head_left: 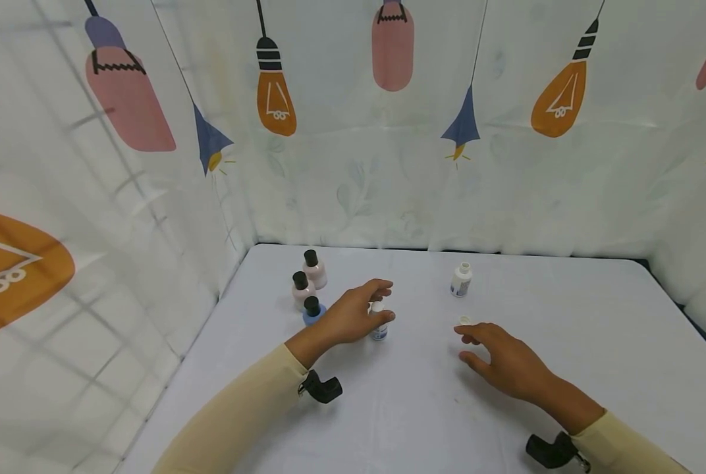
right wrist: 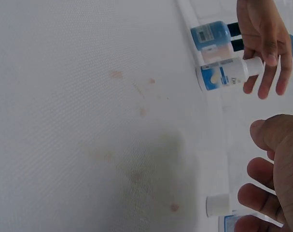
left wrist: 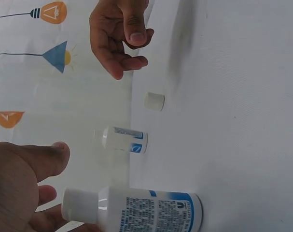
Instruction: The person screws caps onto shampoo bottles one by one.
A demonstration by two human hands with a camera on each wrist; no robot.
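My left hand (head_left: 348,317) is spread around the top of a small white bottle (head_left: 379,331) with a blue-banded label. In the left wrist view that bottle (left wrist: 151,210) stands upright with its white cap (left wrist: 79,205) on, the thumb apart from it and the other fingers partly hidden behind. Relaxed and holding nothing, my right hand (head_left: 504,359) hovers over the table close to a loose white cap (head_left: 465,320). The same loose cap (right wrist: 217,205) shows beside the fingers in the right wrist view. Farther back is a second white bottle (head_left: 461,280), its top seemingly uncapped.
Left of the left hand stand two pale pink bottles (head_left: 314,270) with black caps and a blue bottle (head_left: 313,311), also black-capped. A white cloth covers the table (head_left: 412,408). Printed curtains (head_left: 341,171) hang behind and at the sides.
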